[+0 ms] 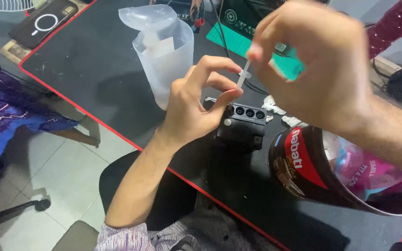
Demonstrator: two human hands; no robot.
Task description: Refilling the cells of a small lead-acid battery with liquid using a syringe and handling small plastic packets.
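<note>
I held a thin white syringe [243, 76] between my two hands, just above a small black block [241, 124] with a row of round holes on top. My left hand [196, 104] pinched the low part of the syringe with the thumb and first finger, and those fingers were closed tight on it. My other left fingers were curled in. My right hand [322, 69] was higher and close to the camera, so it looked big and a bit blurry. Its fingertips were shut on the top end of the syringe. The black block sat on the black mat [94, 60] with the red edge. Just behind my left hand stood a cloudy plastic jug [164, 51] with its lid flipped up. A dark can [312, 172] lay on its side near my right arm, with pink wrappers inside. Some white paper bits [273, 106] lay right beside the block. A phone [43, 23] rested far off at the corner.
</note>
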